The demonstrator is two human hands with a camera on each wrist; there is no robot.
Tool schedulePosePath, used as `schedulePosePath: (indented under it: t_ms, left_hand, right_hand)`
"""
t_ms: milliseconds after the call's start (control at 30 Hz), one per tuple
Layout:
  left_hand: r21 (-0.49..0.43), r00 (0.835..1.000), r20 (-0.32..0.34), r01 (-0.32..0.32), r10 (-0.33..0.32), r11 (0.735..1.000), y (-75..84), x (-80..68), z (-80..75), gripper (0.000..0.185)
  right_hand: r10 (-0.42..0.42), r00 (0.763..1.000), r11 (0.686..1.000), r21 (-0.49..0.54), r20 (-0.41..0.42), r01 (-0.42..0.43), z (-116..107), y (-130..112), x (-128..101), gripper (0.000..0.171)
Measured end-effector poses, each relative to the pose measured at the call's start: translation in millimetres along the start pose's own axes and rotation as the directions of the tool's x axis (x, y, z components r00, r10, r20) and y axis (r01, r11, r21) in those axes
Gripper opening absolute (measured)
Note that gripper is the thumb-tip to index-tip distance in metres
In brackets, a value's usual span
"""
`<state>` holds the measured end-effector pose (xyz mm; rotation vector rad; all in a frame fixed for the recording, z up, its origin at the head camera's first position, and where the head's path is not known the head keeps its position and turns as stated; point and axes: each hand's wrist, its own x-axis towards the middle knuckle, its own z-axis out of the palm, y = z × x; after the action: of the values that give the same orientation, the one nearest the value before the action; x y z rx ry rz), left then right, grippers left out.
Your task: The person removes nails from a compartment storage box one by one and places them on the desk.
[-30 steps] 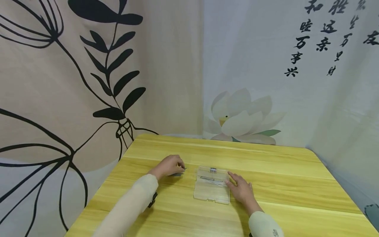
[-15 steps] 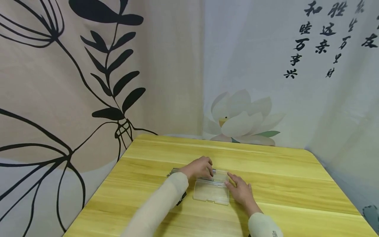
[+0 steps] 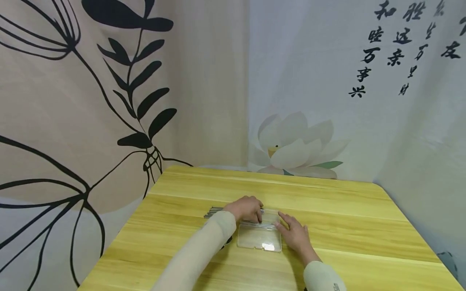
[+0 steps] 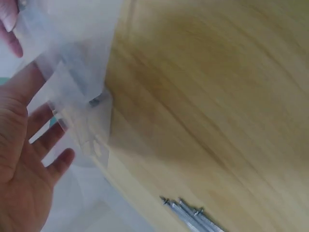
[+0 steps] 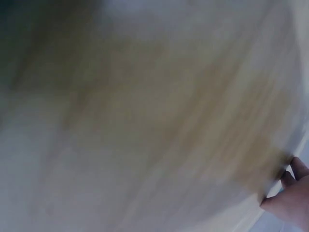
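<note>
The left hand [image 3: 247, 208] reaches down over the far half of a clear box [image 3: 251, 237]. The left wrist view shows some of its fingers a bit apart, with one part of the hand behind the see-through plastic. I cannot tell if its fingertips pinch anything. The right hand [image 3: 295, 234] has its fingers spread, and its tips touch the right edge of the box.

The box lies unfolded on the table, between the two hands. One half is far from the person and one half is near, so its long way runs away from the person. Its fold goes from left to right. Thin sticks [image 3: 260, 226] lie in it close to the fold, also pointing left and right.

To the left of the box, partly behind the left arm, some thin metal rods [image 3: 212, 212] lie side by side on the yellow wood table [image 3: 327, 210]. They point mostly left and right.

The right sleeve [image 3: 324, 277] has a small dark mark, too tiny to read.

Behind the table hangs a cloth [image 3: 214, 101] with black leaves, a pale flower and black Chinese writing. One line says 和睦万事兴. Next to it I can read 远亲, and farther right 友.
</note>
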<state>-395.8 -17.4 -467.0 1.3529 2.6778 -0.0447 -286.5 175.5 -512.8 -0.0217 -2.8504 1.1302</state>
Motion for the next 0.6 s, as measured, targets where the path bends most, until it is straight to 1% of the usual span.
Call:
schedulePosePath:
  t_ms: [100, 167, 267, 367, 433, 500, 600]
  left_hand:
    - [0.049, 0.997, -0.056, -0.050, 0.052, 0.998, 0.9, -0.6, 4.5, 0.012]
    - [0.050, 0.993, -0.085, -0.076, 0.080, 0.996, 1.5, -1.7, 7.0, 0.010]
    - [0.029, 0.988, -0.109, -0.109, 0.111, 0.994, 0.5, -4.4, 9.6, 0.008]
    - [-0.054, 0.985, -0.134, -0.114, 0.106, 0.992, -2.0, -8.5, 10.3, 0.010]
    - [-0.135, 0.984, -0.157, -0.102, 0.080, 0.986, -3.9, -11.3, 8.6, 0.012]
    - [-0.247, 0.983, -0.182, -0.085, 0.040, 0.965, -6.7, -13.8, 4.3, 0.014]
    - [-0.384, 0.982, -0.188, -0.056, -0.019, 0.922, -15.1, -19.6, -3.3, 0.017]
  right_hand:
    - [0.003, 1.000, 1.000, 0.008, -0.002, -0.003, 1.8, -1.1, -2.0, 0.048]
    - [0.007, 1.000, 1.000, 0.014, -0.002, -0.007, 2.9, -2.1, -3.0, 0.048]
    - [0.007, 1.000, 1.000, 0.009, 0.001, -0.007, 4.5, -3.5, -5.2, 0.049]
    - [0.004, 1.000, 1.000, 0.003, 0.002, -0.004, 5.3, -5.4, -6.9, 0.049]
    - [-0.001, 1.000, 1.000, -0.002, -0.003, 0.001, 5.6, -6.8, -7.4, 0.049]
    - [0.005, 1.000, 1.000, 0.005, -0.004, -0.005, 6.0, -8.1, -7.5, 0.050]
    - [0.017, 1.000, 1.000, 0.010, -0.003, -0.017, 7.6, -8.4, -7.1, 0.050]
